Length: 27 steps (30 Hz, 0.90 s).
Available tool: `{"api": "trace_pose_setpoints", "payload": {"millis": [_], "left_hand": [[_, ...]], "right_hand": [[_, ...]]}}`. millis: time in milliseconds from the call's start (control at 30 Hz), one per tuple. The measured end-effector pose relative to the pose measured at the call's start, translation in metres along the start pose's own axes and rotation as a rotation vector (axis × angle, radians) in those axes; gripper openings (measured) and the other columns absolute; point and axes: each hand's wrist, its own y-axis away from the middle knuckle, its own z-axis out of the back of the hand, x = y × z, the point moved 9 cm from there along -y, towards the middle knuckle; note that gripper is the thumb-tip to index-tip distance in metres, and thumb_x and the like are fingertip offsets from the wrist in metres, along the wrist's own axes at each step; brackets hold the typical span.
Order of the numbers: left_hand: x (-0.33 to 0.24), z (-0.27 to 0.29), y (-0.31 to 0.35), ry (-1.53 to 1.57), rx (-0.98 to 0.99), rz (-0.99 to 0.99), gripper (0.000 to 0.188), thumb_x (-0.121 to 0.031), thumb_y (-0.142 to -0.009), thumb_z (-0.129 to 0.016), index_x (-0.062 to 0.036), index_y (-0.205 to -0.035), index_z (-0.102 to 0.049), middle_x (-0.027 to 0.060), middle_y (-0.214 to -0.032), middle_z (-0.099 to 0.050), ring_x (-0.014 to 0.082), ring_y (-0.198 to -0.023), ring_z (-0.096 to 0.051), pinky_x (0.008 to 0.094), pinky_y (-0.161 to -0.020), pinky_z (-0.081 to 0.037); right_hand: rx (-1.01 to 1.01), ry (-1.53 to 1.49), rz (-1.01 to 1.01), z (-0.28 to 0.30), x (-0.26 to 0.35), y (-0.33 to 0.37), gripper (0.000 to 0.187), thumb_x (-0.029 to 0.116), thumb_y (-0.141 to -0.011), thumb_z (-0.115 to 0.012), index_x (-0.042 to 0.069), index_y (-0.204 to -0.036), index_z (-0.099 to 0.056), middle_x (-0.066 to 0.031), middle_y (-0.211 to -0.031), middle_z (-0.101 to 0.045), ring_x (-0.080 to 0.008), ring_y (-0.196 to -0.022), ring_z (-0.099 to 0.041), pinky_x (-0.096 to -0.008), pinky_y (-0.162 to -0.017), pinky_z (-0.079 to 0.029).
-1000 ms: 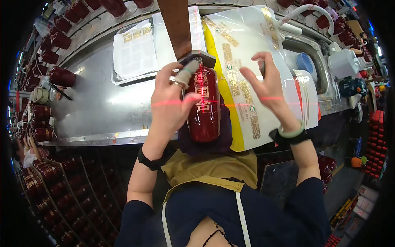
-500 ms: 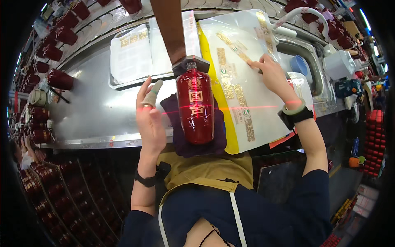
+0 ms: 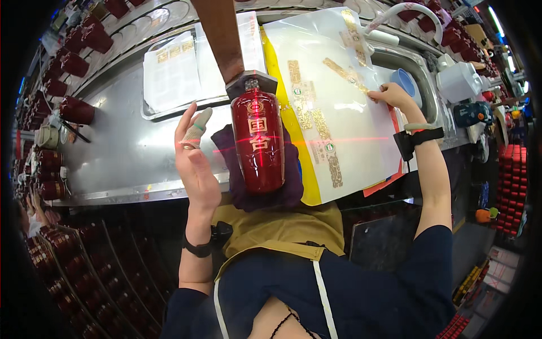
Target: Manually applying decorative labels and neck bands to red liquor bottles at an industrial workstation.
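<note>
the thumb and forefinger of your right hand (image 3: 397, 96) are pinched together on the lower-right end of a slanting gold strip (image 3: 341, 72), toward the right edge of the pale sheet (image 3: 367, 161); whether that end is lifted, i cannot tell. your left hand (image 3: 197, 169) holds nothing, its fingers apart, just beside the dark cloth (image 3: 224, 144). on that cloth, at the front edge of the metal counter (image 3: 118, 135), lies the red bottle (image 3: 258, 164), its neck at the dark bracket (image 3: 270, 83). the step in hand looks like peeling the strip off its sheet. the next move seems to call for a slow, even pull, so the strip neither tears nor curls.
</note>
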Motion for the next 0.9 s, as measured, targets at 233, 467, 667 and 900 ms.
{"api": "trace_pose_setpoints", "payload": {"millis": [233,467,667,900], "left_hand": [[0.003,0.011,0.003,0.076,-0.035,0.06,0.082,-0.061,-0.107,-0.015,0.0049,-0.143,-0.05,0.0191,-0.151,-0.046,0.0302,-0.137,-0.05,0.0439,-0.109,-0.045],[-0.073,-0.054,-0.04,0.159,0.254,-0.204,0.063,-0.005,-0.082,-0.081,-0.0011,-0.14,-0.057,0.0112,-0.129,-0.068,0.0211,-0.122,-0.061,0.0357,-0.104,-0.048],[-0.097,-0.088,-0.054,0.031,0.188,-0.284,0.04,-0.004,-0.077,-0.079,0.0001,-0.115,-0.068,0.0165,-0.093,-0.071,0.032,-0.086,-0.07,0.0357,-0.079,-0.055],[-0.076,-0.046,-0.033,0.688,0.089,-0.014,0.037,0.009,-0.091,-0.065,0.0043,-0.126,-0.059,0.0088,-0.104,-0.069,0.0132,-0.092,-0.069,0.0275,-0.082,-0.058]], "right_hand": [[-0.623,0.031,0.214,0.053,0.034,0.051,0.021,0.022,-0.083,-0.079,0.004,-0.089,-0.07,-0.0105,-0.078,-0.071,-0.0239,-0.073,-0.068,-0.0339,-0.067,-0.051],[-0.597,0.088,0.855,0.048,0.218,0.199,0.01,0.007,-0.087,-0.071,0.009,-0.096,-0.069,-0.0079,-0.087,-0.064,-0.0308,-0.078,-0.066,-0.0376,-0.068,-0.051],[-0.438,-0.249,1.098,0.025,0.282,0.259,0.022,0.009,-0.082,-0.077,0.011,-0.104,-0.074,-0.0041,-0.089,-0.064,-0.0174,-0.074,-0.06,-0.0316,-0.063,-0.047],[0.04,-0.584,0.693,-0.058,0.252,0.209,0.03,0.019,-0.083,-0.083,0.005,-0.108,-0.072,0.0036,-0.081,-0.06,-0.004,-0.067,-0.042,-0.0231,-0.059,-0.036]]}}
